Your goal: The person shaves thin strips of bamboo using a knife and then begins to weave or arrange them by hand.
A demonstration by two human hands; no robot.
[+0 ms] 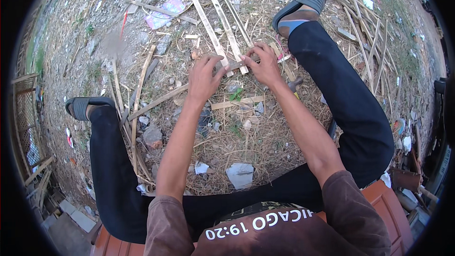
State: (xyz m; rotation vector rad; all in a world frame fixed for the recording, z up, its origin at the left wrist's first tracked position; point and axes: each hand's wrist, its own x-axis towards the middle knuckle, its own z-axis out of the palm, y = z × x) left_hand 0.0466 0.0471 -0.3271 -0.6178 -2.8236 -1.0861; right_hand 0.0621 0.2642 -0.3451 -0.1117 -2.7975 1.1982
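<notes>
Three long pale bamboo strips [204,16] lie on the ground in front of me, running away from my hands. A thin, darker slat [236,66] crosses them near their closest ends. My left hand [205,77] is closed on this slat just left of the strips, thumb and fingers pinching it. On the other side my right hand [264,68] pinches the slat near its right end, beside the rightmost strip. A slat piece [159,100] slants down-left from behind my left hand; whether it is the same slat I cannot tell.
A dark-headed tool [295,85] with a yellow part lies by my right knee. Loose bamboo pieces [139,85] lie at left, more [374,42] at far right. Stones, dry grass and a crumpled plastic bag [165,13] litter the ground. My legs frame both sides.
</notes>
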